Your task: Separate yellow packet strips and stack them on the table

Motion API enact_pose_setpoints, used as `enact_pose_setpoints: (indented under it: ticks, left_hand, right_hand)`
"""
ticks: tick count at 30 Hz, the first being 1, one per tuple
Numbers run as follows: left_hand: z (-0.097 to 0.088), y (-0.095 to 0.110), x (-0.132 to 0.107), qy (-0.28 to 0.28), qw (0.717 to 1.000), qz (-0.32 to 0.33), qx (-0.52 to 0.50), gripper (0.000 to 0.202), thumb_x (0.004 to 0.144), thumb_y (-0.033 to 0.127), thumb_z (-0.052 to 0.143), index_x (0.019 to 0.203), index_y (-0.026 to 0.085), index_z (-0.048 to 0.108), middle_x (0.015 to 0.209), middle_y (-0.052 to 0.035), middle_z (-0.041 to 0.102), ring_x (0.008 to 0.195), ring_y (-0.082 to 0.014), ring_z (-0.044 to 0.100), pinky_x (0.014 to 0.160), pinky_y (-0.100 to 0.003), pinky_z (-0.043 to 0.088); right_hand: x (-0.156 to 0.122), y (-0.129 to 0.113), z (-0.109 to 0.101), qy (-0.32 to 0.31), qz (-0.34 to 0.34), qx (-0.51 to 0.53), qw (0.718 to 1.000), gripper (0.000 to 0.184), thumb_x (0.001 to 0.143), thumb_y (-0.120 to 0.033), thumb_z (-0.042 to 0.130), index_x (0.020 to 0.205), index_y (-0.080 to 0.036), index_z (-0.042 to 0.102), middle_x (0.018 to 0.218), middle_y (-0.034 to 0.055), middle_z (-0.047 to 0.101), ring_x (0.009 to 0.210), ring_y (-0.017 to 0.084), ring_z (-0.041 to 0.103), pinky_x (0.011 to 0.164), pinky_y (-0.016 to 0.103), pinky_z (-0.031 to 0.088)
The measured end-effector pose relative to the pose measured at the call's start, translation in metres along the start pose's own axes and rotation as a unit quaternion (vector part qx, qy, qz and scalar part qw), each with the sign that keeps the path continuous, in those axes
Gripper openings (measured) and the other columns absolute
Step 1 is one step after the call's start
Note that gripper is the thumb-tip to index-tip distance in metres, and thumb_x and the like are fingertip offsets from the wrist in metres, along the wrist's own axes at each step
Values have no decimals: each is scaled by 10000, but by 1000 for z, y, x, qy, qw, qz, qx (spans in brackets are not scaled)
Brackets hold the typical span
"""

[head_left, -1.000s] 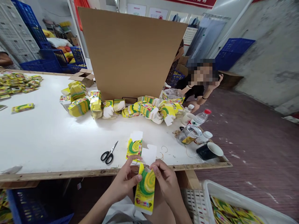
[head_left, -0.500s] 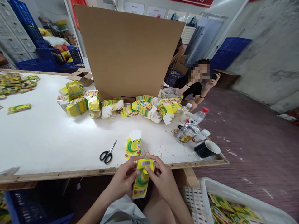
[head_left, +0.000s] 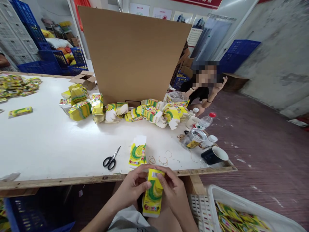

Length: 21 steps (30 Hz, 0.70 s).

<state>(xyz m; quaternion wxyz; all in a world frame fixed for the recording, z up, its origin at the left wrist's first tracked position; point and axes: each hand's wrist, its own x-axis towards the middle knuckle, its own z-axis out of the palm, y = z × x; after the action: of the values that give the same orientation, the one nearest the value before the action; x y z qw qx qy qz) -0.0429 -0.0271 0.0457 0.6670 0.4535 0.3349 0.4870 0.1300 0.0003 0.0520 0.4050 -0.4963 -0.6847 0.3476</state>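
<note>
Well, a big white bench (head_left: 79,145) stretches across. Far on it, a tall brown board (head_left: 135,54) blocks the view. A white basket (head_left: 212,198) sits near right. By the bench's near edge, left fingers (head_left: 145,186) and right fingers (head_left: 162,180) pinch a yellow box (head_left: 153,197). Scissors (head_left: 112,158) lie left, thin loops (head_left: 152,160) right of them.

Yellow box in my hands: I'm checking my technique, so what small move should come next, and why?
Probably press the box at its barcode end with your right hand: its thumb rests beside the barcode, and your left hand holds the opposite edge. Whether that end is fully closed is unclear.
</note>
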Motion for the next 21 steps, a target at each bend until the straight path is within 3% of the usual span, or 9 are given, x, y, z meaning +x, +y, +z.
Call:
enact_pose_setpoints:
  ticks: [2, 3, 5, 7, 9, 11, 14, 18, 21]
  left_hand:
    - [-4, -2, 4, 52, 995, 27, 84, 390, 856, 325, 642, 1233, 237, 598, 1216, -111, 669, 1126, -280, 612, 970, -393, 453]
    - [-9, -5, 8, 110, 983, 48, 140, 370, 847, 316, 645, 1208, 238, 609, 1268, -110, 633, 1189, -285, 568, 1022, -404, 411]
    - [-26, -12, 16, 255, 931, 82, 248, 386, 816, 291, 659, 1192, 229, 598, 1284, -109, 593, 1244, -287, 501, 1078, -424, 335]
    - [-47, -20, 24, 339, 886, 73, 309, 452, 767, 272, 676, 1199, 202, 563, 1120, -94, 619, 1110, -276, 547, 1009, -433, 374]
    - [-65, -29, 30, 352, 881, 44, 313, 481, 749, 260, 655, 1211, 198, 535, 869, -21, 604, 837, -225, 582, 844, -390, 446]
    - [-75, -37, 33, 343, 890, 30, 300, 460, 754, 260, 622, 1198, 192, 523, 738, 30, 551, 669, -184, 549, 705, -333, 454]
    - [-79, -42, 31, 334, 900, 23, 278, 401, 769, 292, 598, 1149, 182, 531, 675, 53, 526, 605, -161, 543, 621, -285, 436]
    - [-76, -43, 27, 349, 898, 14, 268, 468, 721, 354, 675, 1129, 178, 528, 690, 54, 548, 545, -139, 513, 558, -266, 403]
    - [-74, -43, 26, 333, 909, 9, 249, 471, 727, 344, 669, 1128, 157, 508, 639, 60, 554, 563, -154, 549, 569, -272, 438]
  right_hand:
    - [-6, 4, -27, 35, -11, -52, 998, 259, 899, -418, 564, 998, -252, 736, 989, 85, 737, 914, 259, 667, 804, 359, 518]
    - [-10, 7, -46, 77, -17, -111, 991, 288, 894, -454, 555, 968, -251, 745, 958, 96, 733, 893, 276, 660, 806, 392, 507]
    - [-19, 13, -90, 181, -35, -273, 944, 431, 857, -578, 527, 943, -224, 756, 925, 140, 710, 881, 334, 632, 843, 489, 455]
    - [-29, 18, -129, 229, -7, -392, 891, 633, 802, -728, 443, 938, -194, 754, 919, 182, 692, 895, 408, 608, 850, 584, 402]
    - [-35, 22, -148, 226, 37, -396, 889, 673, 764, -769, 446, 967, -200, 743, 929, 171, 699, 873, 403, 617, 804, 564, 430]
    - [-35, 23, -141, 204, 84, -330, 918, 587, 751, -724, 528, 972, -224, 741, 868, 125, 708, 766, 328, 636, 695, 458, 483]
    - [-26, 22, -95, 164, 125, -209, 956, 491, 746, -653, 603, 959, -236, 750, 759, 70, 702, 643, 244, 623, 582, 346, 487]
    - [-11, 16, -35, 84, 124, -69, 986, 440, 765, -591, 638, 956, -211, 752, 833, 78, 744, 704, 235, 660, 658, 325, 523]
    - [-6, 13, -14, 44, 114, -21, 992, 391, 780, -540, 658, 951, -202, 753, 833, 76, 749, 731, 233, 673, 699, 320, 530]
